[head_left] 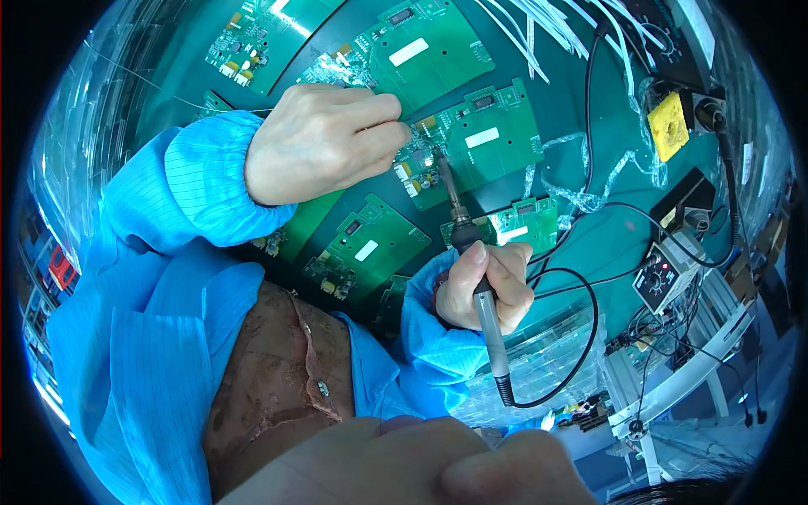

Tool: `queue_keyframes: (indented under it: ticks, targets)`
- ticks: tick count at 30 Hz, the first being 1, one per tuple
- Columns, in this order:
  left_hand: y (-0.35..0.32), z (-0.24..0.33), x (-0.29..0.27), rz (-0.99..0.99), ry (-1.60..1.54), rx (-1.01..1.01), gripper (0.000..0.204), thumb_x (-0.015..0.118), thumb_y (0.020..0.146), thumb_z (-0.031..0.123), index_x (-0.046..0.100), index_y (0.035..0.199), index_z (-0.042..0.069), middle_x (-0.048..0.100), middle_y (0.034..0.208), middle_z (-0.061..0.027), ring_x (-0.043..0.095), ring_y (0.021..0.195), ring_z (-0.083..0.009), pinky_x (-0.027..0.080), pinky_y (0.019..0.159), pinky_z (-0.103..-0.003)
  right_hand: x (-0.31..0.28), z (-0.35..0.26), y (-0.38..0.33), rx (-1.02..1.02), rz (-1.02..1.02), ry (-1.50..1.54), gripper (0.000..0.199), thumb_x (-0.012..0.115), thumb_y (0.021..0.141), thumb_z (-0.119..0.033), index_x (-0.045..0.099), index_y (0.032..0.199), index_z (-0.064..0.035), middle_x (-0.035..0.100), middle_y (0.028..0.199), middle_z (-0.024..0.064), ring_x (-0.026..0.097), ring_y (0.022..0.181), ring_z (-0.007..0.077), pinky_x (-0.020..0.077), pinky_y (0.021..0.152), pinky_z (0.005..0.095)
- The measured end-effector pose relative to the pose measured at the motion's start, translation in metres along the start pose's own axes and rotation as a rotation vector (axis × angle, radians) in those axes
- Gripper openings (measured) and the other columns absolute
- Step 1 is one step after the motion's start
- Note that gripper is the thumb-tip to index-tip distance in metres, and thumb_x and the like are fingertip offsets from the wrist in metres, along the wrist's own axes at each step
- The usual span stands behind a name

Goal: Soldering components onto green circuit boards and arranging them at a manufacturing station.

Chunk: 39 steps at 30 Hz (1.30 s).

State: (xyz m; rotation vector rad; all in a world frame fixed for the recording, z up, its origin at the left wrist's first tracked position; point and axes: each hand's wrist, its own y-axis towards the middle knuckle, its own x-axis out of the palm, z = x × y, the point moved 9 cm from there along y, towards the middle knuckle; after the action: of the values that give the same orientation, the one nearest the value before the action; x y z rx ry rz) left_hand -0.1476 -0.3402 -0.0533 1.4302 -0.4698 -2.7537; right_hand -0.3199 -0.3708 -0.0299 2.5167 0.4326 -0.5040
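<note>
My right hand (497,290) grips a soldering iron (486,324) like a pen, its black cable trailing from the lower end. The iron's metal tip (440,164) rests on the component-filled corner of a green circuit board (492,139). My left hand (324,139), in a blue sleeve, sits just left of that spot with its fingertips pinched together at the board's edge. A thin wire (177,98) runs from the upper left into this hand. What lies between the fingertips is hidden.
Several more green circuit boards (370,244) lie on the dark teal mat. A yellow sponge (669,124) sits at the upper right, above a small control box (661,282) with a red light. White strips (547,25) lie at the top, and clear plastic bags (547,358) near the black cable loop.
</note>
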Motion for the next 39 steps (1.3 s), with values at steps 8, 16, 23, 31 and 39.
queue_keyframes:
  ticks: [8, 16, 23, 31, 39]
  targets:
    - [0.0003, 0.0001, -0.0002, -0.005, 0.004, 0.004, 0.022, 0.071, 0.068, 0.001, 0.062, 0.087, 0.001, 0.052, 0.071, -0.0069, 0.056, 0.057, -0.0221, 0.047, 0.049, -0.033, 0.0001, 0.0017, -0.0032, 0.003, -0.010, -0.028, 0.022, 0.065, 0.083, -0.001, 0.044, 0.084, -0.0068, 0.053, 0.059, 0.0069, 0.040, 0.055, 0.0158, 0.0305, 0.051, 0.0331]
    - [0.0010, -0.0020, -0.0065, 0.038, 0.011, -0.011, 0.020, 0.071, 0.068, 0.000, 0.062, 0.086, 0.002, 0.054, 0.072, -0.0065, 0.057, 0.058, -0.0222, 0.047, 0.049, -0.032, -0.0018, 0.0021, -0.0042, -0.029, -0.033, 0.022, 0.028, 0.071, 0.076, 0.002, 0.046, 0.087, -0.0064, 0.057, 0.065, 0.0089, 0.046, 0.049, 0.0210, 0.0331, 0.048, 0.0338]
    - [0.0005, -0.0024, -0.0059, 0.049, -0.003, -0.010, 0.021, 0.071, 0.068, 0.000, 0.062, 0.087, 0.002, 0.054, 0.072, -0.0065, 0.057, 0.058, -0.0223, 0.048, 0.049, -0.032, -0.0067, 0.0014, -0.0047, 0.002, 0.060, -0.004, 0.021, 0.066, 0.084, -0.003, 0.045, 0.085, -0.0058, 0.052, 0.062, 0.0068, 0.039, 0.056, 0.0156, 0.0295, 0.050, 0.0321]
    - [-0.0003, -0.0003, -0.0011, 0.019, 0.000, 0.018, 0.020, 0.071, 0.069, 0.001, 0.062, 0.086, 0.002, 0.053, 0.072, -0.0064, 0.057, 0.058, -0.0223, 0.048, 0.049, -0.032, -0.0007, -0.0014, -0.0034, -0.040, 0.005, -0.028, 0.020, 0.067, 0.082, 0.000, 0.047, 0.083, -0.0052, 0.050, 0.060, 0.0053, 0.038, 0.055, 0.0155, 0.0291, 0.050, 0.0315]
    - [-0.0007, -0.0009, -0.0002, 0.031, -0.001, 0.013, 0.019, 0.070, 0.070, 0.002, 0.062, 0.087, 0.003, 0.052, 0.072, -0.0064, 0.057, 0.058, -0.0229, 0.048, 0.049, -0.033, 0.0012, -0.0004, -0.0060, -0.029, 0.060, -0.020, 0.021, 0.067, 0.081, 0.001, 0.047, 0.083, -0.0056, 0.052, 0.060, 0.0057, 0.040, 0.055, 0.0154, 0.0309, 0.051, 0.0313]
